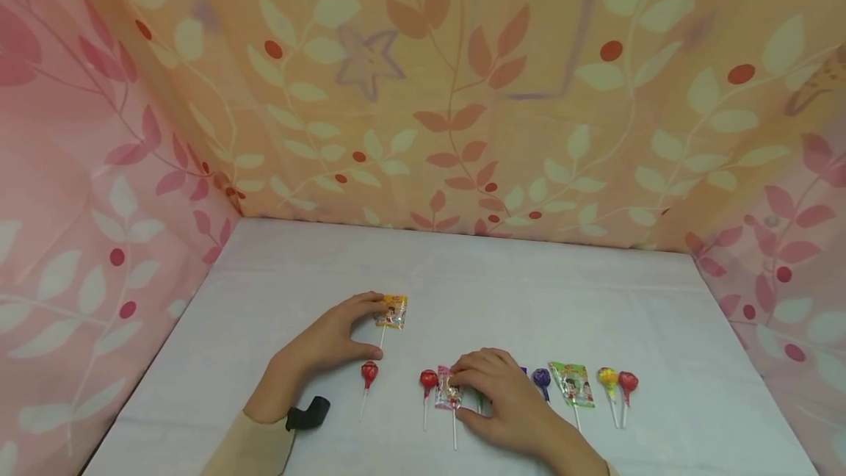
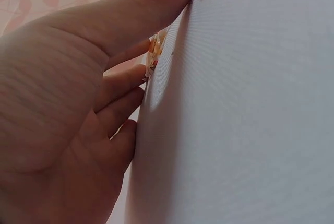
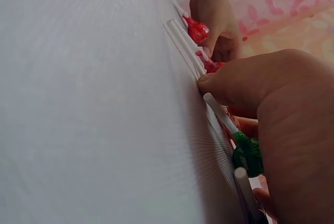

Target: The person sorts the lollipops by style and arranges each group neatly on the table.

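Fingers of the left hand (image 1: 330,336), spread from the thumb, touch a yellow lollipop (image 1: 394,312); the right hand (image 1: 505,402) partly hides a pink lollipop (image 1: 443,394), whether pinching, unclear. Placing seems the step; next, a light grip looks needed. Both lollipops lie on a white table (image 1: 568,300) walled by leafy cloth (image 1: 410,175).

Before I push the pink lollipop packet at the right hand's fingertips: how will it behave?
The pink lollipop packet will likely slide or pivot rather than roll, since it lies flat. Its shiny wrapper may be slippery and could crumple at the edges. The straight white stick looks fairly stiff, so it should swing along with the packet.
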